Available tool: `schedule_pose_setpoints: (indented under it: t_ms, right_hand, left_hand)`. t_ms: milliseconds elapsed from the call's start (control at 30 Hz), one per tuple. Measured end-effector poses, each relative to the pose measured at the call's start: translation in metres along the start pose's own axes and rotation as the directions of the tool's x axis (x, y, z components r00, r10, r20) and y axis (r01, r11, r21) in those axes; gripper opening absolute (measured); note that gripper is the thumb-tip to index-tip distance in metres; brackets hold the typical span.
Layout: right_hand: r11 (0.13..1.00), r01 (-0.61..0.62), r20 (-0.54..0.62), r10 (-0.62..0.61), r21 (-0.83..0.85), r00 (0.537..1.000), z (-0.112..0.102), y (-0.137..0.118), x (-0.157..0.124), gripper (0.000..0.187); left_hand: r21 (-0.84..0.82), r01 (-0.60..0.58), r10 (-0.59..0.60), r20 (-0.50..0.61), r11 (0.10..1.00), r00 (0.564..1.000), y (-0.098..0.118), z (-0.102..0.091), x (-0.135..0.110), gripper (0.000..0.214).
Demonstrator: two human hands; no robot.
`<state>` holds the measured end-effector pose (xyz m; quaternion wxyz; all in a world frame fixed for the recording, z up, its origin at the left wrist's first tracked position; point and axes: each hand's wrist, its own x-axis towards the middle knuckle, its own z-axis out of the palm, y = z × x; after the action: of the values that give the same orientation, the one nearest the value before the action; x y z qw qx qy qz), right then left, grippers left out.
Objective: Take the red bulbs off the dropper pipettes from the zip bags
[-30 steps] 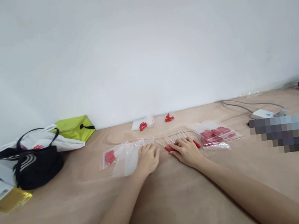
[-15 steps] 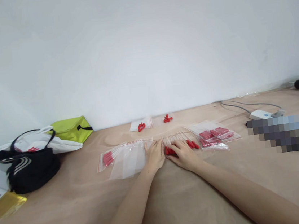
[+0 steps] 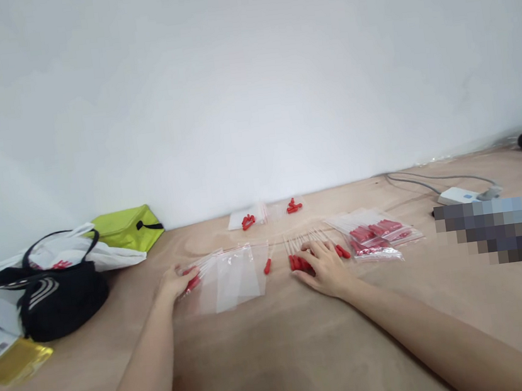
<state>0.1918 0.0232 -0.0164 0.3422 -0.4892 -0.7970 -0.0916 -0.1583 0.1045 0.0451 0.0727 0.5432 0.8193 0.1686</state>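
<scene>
Clear zip bags [image 3: 237, 273] on the table [image 3: 280, 352]: thin, limp, slippery; I'd pinch the stiff seal edge. My left hand [image 3: 175, 283] rests on their left end, grip unclear. My right hand [image 3: 325, 265], flat and spread, covers loose red pieces [image 3: 298, 262].

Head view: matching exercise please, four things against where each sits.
Things:
1 left hand
2 right hand
3 green pouch
4 lone red piece

Places:
A by the wall, far left
B on the red pile
C at the leftmost clear bag
D alone, between the two hands

Pairs: 1-C, 2-B, 3-A, 4-D
</scene>
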Motion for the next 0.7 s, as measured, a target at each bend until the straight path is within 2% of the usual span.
schedule_pose_setpoints:
  t_ms: [67,167,233,300,367,400,433,467,500,567,600,667,700]
  right_hand:
    - [1.0,-0.001,0.001,0.001,0.002,1.0,0.0,0.0,0.0,0.029]
    - [1.0,-0.007,0.002,0.007,0.011,1.0,-0.002,-0.001,-0.001,0.028]
    - [1.0,-0.007,0.006,0.007,0.017,1.0,-0.002,0.0,-0.001,0.028]
    - [1.0,-0.007,0.003,0.007,0.023,1.0,-0.002,0.0,-0.001,0.028]
    - [0.999,-0.007,-0.011,0.007,0.034,1.0,-0.002,0.0,0.0,0.027]
    - [0.999,-0.006,-0.021,0.007,0.045,1.0,-0.002,-0.001,0.0,0.025]
    - [0.998,-0.006,-0.029,0.008,0.062,1.0,-0.002,-0.001,-0.001,0.024]
    - [0.996,-0.009,-0.036,0.012,0.083,0.999,-0.003,-0.003,-0.001,0.023]
    - [0.994,-0.013,-0.041,0.018,0.107,0.999,-0.004,-0.004,-0.002,0.022]
    - [0.987,-0.02,-0.03,0.025,0.158,0.999,-0.006,-0.01,-0.004,0.022]
    - [0.983,-0.019,-0.015,0.022,0.183,1.0,-0.008,-0.013,-0.005,0.023]
    - [0.973,0.003,0.031,-0.011,0.229,0.999,-0.012,-0.02,-0.008,0.028]
    - [0.967,0.024,0.062,-0.041,0.252,0.997,-0.013,-0.023,-0.009,0.032]
  left_hand:
    - [-0.033,0.036,-0.035,0.029,0.999,0.999,-0.006,-0.001,0.001,0.044]
    - [-0.1,0.019,-0.01,0.089,0.995,0.996,-0.006,-0.003,-0.006,0.029]
    - [-0.132,-0.011,0.019,0.061,0.991,0.998,-0.001,-0.009,-0.012,0.02]
    - [-0.135,-0.028,0.023,-0.038,0.99,0.999,0.007,-0.017,-0.022,0.018]
    - [-0.1,-0.049,0.029,-0.19,0.994,0.981,0.019,-0.025,-0.036,0.025]
    - [-0.065,-0.075,0.053,-0.292,0.995,0.955,0.026,-0.027,-0.045,0.028]
    - [0.035,-0.149,0.149,-0.444,0.988,0.883,0.034,-0.028,-0.057,0.028]
    - [0.136,-0.236,0.272,-0.497,0.962,0.824,0.043,-0.028,-0.07,0.024]
    - [0.225,-0.304,0.377,-0.486,0.926,0.789,0.053,-0.025,-0.084,0.02]
    - [0.358,-0.445,0.549,-0.282,0.821,0.787,0.072,-0.016,-0.116,0.013]
    - [0.385,-0.517,0.609,-0.167,0.764,0.776,0.082,-0.01,-0.132,0.015]
    - [0.385,-0.677,0.719,0.047,0.628,0.694,0.098,0.002,-0.162,0.02]
    - [0.375,-0.694,0.717,0.101,0.615,0.69,0.105,0.008,-0.175,0.021]
